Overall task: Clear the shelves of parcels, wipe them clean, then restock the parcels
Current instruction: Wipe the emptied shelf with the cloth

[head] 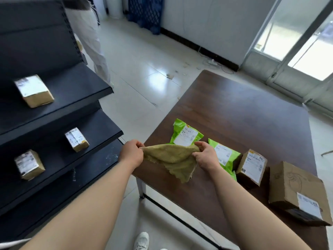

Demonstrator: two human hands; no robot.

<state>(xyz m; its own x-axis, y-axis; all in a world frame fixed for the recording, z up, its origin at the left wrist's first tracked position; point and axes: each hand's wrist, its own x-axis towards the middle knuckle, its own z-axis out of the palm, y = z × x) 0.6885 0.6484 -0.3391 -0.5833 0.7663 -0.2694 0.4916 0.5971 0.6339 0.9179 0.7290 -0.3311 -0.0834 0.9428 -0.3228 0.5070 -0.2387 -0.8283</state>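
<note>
Both hands hold a yellow-green cloth [173, 159] stretched between them over the near left corner of the brown table [243, 112]. My left hand [132, 152] pinches its left corner and my right hand [205, 156] grips its right edge. On the dark shelf unit [86, 87] at left, one taped box [34, 91] sits on the upper shelf, and two taped boxes [76, 139] [28, 165] sit on the shelf below. On the table lie two green mailer bags [185, 134] [227, 156], a small cardboard box [252, 166] and a larger cardboard box [297, 193].
A person in white trousers [90, 42] stands behind the shelf unit. The lowest shelf [100, 159] carries white dust specks. Scraps and a cable lie on the tiled floor [144, 69] near the far wall. Glass doors are at the right. My white shoe [142, 240] shows below.
</note>
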